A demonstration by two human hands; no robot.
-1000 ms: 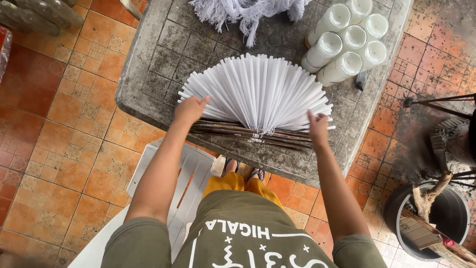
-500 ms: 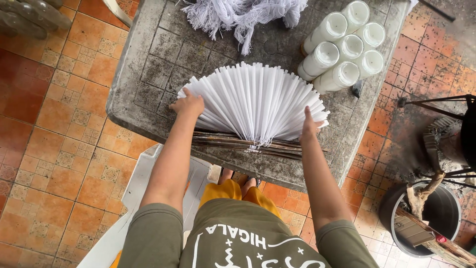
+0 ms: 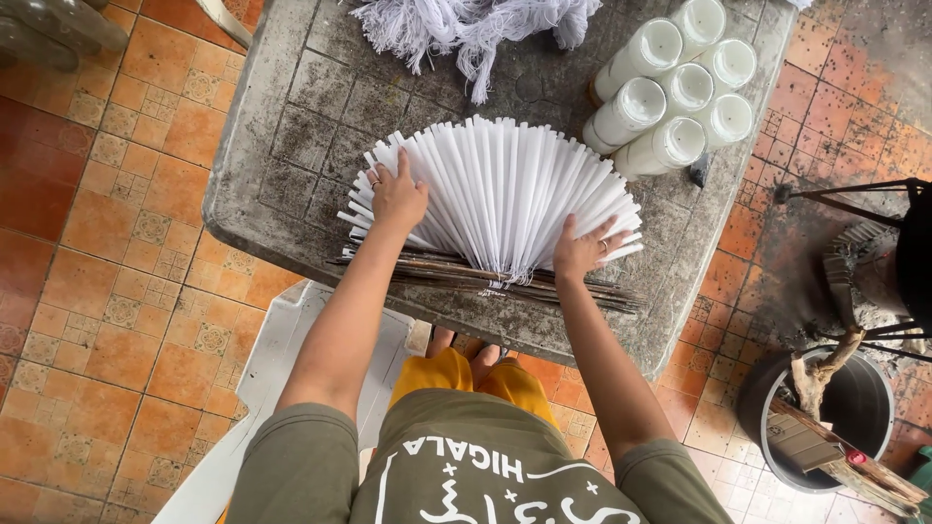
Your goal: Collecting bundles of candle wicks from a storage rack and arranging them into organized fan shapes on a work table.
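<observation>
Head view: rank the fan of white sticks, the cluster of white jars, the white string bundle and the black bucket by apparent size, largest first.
1. Fan of white sticks, under both hands
2. White string bundle, partly cropped, and cluster of white jars: too alike to rank
3. Black bucket, lower on the floor, so unsure

- We see a grey, stained concrete surface [image 3: 291,126] marked in squares, standing on a floor of orange patterned tiles [image 3: 107,291].
- At its far edge we find a heap of white tasselled yarn [image 3: 476,24].
- Near the right corner we count six white cylinders [image 3: 675,87] lying packed together, touching one another.
- Under the near edge we notice a white plastic seat [image 3: 282,359].
- On the floor at lower right we see a dark bucket [image 3: 854,408] holding wood pieces [image 3: 825,437].
</observation>
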